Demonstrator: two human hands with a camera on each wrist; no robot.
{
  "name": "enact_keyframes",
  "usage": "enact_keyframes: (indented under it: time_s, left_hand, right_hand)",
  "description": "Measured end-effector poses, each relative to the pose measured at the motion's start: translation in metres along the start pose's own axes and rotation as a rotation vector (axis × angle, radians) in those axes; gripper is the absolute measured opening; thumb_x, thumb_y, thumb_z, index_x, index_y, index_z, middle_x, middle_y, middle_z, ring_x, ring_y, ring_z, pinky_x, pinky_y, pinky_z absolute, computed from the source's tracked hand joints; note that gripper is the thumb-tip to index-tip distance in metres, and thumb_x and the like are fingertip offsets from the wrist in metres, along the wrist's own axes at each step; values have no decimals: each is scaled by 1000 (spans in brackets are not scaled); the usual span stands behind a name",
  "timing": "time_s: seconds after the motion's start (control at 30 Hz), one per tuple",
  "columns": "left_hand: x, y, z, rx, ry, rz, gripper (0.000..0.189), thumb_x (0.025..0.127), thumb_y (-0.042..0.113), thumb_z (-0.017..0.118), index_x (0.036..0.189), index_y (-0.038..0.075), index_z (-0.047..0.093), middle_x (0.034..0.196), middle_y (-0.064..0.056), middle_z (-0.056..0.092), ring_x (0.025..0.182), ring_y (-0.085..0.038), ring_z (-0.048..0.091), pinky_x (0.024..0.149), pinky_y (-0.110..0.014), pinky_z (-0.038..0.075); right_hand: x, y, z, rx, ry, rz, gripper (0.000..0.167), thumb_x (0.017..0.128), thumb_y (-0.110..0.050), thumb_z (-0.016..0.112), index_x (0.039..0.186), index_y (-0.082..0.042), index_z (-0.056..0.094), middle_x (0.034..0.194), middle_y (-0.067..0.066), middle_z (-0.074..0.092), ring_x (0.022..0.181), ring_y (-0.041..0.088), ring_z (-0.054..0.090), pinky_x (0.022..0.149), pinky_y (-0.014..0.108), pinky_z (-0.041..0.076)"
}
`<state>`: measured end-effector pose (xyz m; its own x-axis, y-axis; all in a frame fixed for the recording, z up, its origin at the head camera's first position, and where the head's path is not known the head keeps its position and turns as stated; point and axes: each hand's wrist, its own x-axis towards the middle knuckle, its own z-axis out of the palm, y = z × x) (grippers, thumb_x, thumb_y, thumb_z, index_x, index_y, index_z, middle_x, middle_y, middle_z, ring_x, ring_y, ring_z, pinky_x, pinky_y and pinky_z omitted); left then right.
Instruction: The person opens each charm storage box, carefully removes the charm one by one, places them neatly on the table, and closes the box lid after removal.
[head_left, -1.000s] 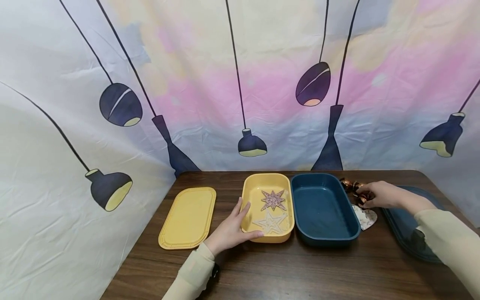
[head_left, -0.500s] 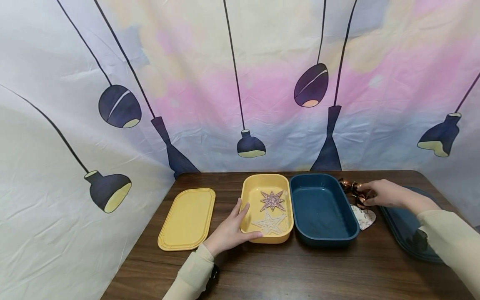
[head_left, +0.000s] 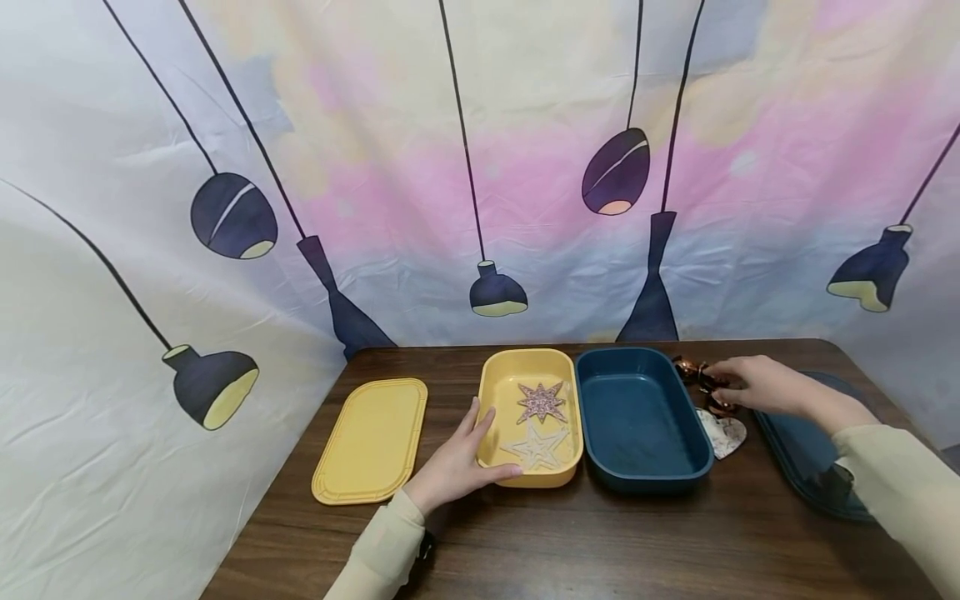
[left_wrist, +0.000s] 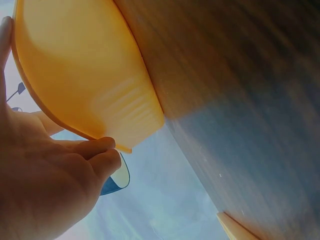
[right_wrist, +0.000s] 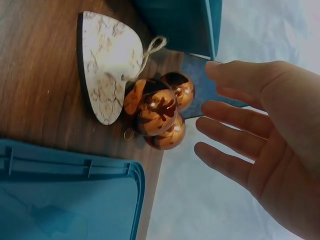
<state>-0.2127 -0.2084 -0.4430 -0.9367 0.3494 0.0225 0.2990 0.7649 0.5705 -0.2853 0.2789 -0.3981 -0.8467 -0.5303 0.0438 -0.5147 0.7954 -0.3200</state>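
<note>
My left hand rests at the near left corner of the yellow box, thumb along the front rim and fingers along the side. Inside the box lie a glittery pink star and a whitish outlined star. Over at the right, my right hand hovers by several shiny copper ball ornaments. The right wrist view shows its fingers spread, apart from the balls and holding nothing. Touching the balls is a white, bark-patterned heart ornament with a twine loop.
A dark blue box stands close beside the yellow one, between it and the ornaments. The yellow lid lies at the left, the dark blue lid at the right under my forearm. A printed cloth hangs behind the brown table.
My right hand has shifted slightly left and its fingers have spread away from the copper balls. My left hand has stayed at the yellow box. The head view has turned slightly right.
</note>
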Motion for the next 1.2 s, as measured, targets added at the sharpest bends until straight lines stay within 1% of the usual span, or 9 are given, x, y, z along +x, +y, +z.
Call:
enact_keyframes:
  time_s: [0.13, 0.23, 0.37, 0.53, 0.7, 0.77, 0.87, 0.97, 1.2]
  left_hand:
    - [-2, -1, -1, -6, -1, -7, 109, 80, 69, 72, 160, 9, 28, 168, -17, 5, 145, -39, 33, 108, -52, 40]
    - [-3, -2, -2, -9, 3, -7, 109, 80, 69, 72, 160, 10, 28, 168, -17, 5, 144, -39, 34, 107, -52, 41]
    - [-4, -2, -3, -10, 9, -5, 109, 80, 69, 73, 160, 10, 28, 168, -14, 5, 143, -38, 36, 107, -51, 42]
    - [-4, -2, -3, -7, 8, -5, 109, 80, 69, 73, 160, 9, 28, 168, -14, 5, 143, -39, 36, 107, -51, 42]
    - [-3, -2, -1, 6, 5, 2, 109, 80, 69, 72, 160, 10, 28, 168, -16, 5, 143, -39, 35, 107, -51, 42]
    - [-2, -1, -1, 7, 4, 4, 109, 80, 69, 72, 160, 11, 28, 168, -17, 6, 144, -39, 34, 107, -51, 41]
    - [-2, 0, -1, 4, 0, 3, 108, 80, 69, 73, 160, 11, 28, 168, -17, 6, 144, -39, 33, 108, -52, 41]
    - [-1, 2, -1, -1, -2, 8, 109, 80, 69, 73, 160, 11, 28, 168, -15, 6, 145, -38, 33, 108, -52, 40]
    - [0, 5, 0, -6, -5, 18, 108, 80, 68, 73, 160, 11, 28, 168, -16, 5, 145, -38, 32, 110, -51, 39]
  right_hand:
    - [0, -10, 2, 3, 40, -14, 47, 96, -22, 70, 130, 10, 61, 117, 25, 65, 91, 28, 67, 72, 45, 54]
    - [-1, -20, 3, 7, 78, -29, 47, 97, -22, 70, 131, 8, 61, 118, 24, 65, 95, 32, 66, 73, 46, 54]
    - [-2, -33, 5, 11, 132, -59, 44, 98, -18, 68, 134, 6, 60, 124, 25, 63, 101, 37, 66, 77, 49, 55]
    - [0, -49, 15, 11, 167, -108, 40, 101, -14, 63, 136, 5, 59, 129, 27, 61, 104, 36, 66, 81, 49, 55]
    - [1, -68, 28, 48, 168, -140, 42, 102, -18, 62, 140, 0, 58, 134, 24, 59, 109, 35, 65, 79, 44, 56]
    - [1, -75, 34, 70, 164, -140, 42, 104, -20, 60, 142, -3, 57, 137, 22, 58, 112, 34, 64, 81, 44, 56]
    - [2, -83, 45, 92, 152, -143, 42, 106, -22, 56, 144, -4, 56, 139, 19, 57, 118, 34, 62, 88, 47, 54]
    - [2, -91, 56, 116, 141, -149, 43, 107, -25, 54, 145, -5, 54, 142, 17, 56, 122, 34, 60, 92, 49, 52]
    - [2, -107, 78, 157, 137, -184, 51, 108, -34, 50, 148, -3, 49, 148, 18, 50, 131, 37, 52, 98, 52, 48]
